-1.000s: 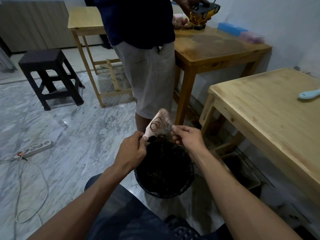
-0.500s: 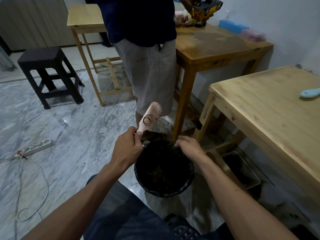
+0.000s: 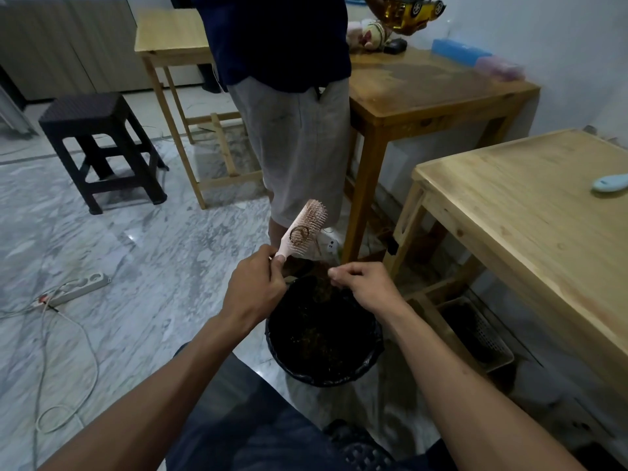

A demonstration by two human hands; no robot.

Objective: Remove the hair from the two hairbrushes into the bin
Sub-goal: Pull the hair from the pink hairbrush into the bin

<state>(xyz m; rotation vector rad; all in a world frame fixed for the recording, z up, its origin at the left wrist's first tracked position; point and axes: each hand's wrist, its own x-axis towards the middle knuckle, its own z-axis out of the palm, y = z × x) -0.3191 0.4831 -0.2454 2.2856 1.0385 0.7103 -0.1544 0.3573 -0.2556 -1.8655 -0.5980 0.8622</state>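
At centre frame the left hand (image 3: 255, 289) grips the handle of a pink hairbrush (image 3: 303, 230), tilted up to the right with a coil of hair (image 3: 299, 233) in its bristles. The right hand (image 3: 365, 285), just right of it over the black bin (image 3: 323, 334), has fingers (image 3: 339, 274) pressed together, perhaps pinching fine strands. A blue hairbrush (image 3: 610, 182) lies on the worktop (image 3: 530, 212) at right.
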